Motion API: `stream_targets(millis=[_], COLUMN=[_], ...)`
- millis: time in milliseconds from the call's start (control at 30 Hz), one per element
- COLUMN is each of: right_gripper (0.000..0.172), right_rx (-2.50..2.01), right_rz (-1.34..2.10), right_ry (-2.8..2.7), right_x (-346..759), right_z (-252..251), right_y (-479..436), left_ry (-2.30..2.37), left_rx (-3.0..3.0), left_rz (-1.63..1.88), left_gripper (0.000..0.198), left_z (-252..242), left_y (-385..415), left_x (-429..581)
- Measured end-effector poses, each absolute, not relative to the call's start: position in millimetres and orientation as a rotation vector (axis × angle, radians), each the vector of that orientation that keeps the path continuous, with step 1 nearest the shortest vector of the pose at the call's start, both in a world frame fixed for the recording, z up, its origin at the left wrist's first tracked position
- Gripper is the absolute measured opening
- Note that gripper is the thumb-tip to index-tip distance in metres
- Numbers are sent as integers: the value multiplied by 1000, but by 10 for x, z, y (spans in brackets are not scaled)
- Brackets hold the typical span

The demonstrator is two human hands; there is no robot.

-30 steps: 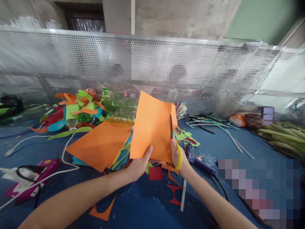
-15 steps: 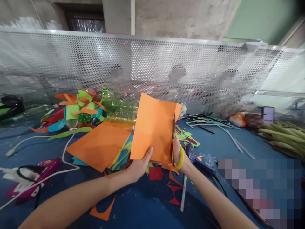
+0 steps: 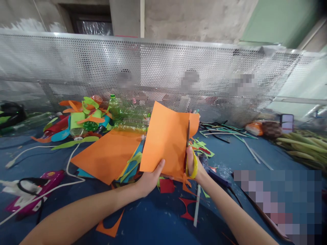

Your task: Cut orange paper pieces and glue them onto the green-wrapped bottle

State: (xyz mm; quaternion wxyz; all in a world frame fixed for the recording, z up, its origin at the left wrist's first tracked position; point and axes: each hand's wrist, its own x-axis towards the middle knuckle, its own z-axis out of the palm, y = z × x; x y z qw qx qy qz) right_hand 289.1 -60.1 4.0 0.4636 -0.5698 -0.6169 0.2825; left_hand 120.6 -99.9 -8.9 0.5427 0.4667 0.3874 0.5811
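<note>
My left hand [image 3: 153,177] grips the lower edge of an upright orange sheet of paper [image 3: 166,136], thumb on the near face and fingers hidden behind. In my right hand [image 3: 194,165] are scissors [image 3: 195,166] with yellow handles, my fingers closed through the loops. Their dark blades point up along the sheet's right side, and a strip of the orange paper curls away to the right of them. Below the sheet lie a red paper square [image 3: 167,186] and a red offcut [image 3: 187,208]. Larger orange sheets [image 3: 109,153] rest on the blue table to the left.
Paper-and-bottle pinwheels [image 3: 79,119] and green plastic bottles [image 3: 127,117] stand at the back left. A purple power strip [image 3: 38,190] with white cables lies front left. A blue glue gun [image 3: 217,177] is beside my right wrist. Thin strips [image 3: 230,131] and corn husks [image 3: 304,146] lie right.
The scissors have moved slightly up and right along the sheet. The strip right of the blades now bends farther outward, and the sheet has shifted a little.
</note>
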Motion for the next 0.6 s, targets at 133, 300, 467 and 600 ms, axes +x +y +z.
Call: stream_targets(millis=[133, 300, 467, 600], right_gripper=[64, 60, 60, 65], right_rx=[-1420, -1420, -1439, -1451], right_rz=[746, 747, 697, 687], right_ry=[-1522, -1491, -1462, -1434], right_x=[2909, 2913, 2907, 2891], right_z=[36, 25, 17, 33], right_y=[-593, -583, -585, -598], left_ry=[869, 803, 829, 807], left_rx=[1097, 1110, 1120, 1103], left_rz=[1330, 1270, 1290, 1279], left_gripper=[61, 64, 64, 68], left_z=[-79, -74, -89, -78], left_y=[-1009, -1016, -1015, -1024], left_x=[1203, 1207, 1213, 1221])
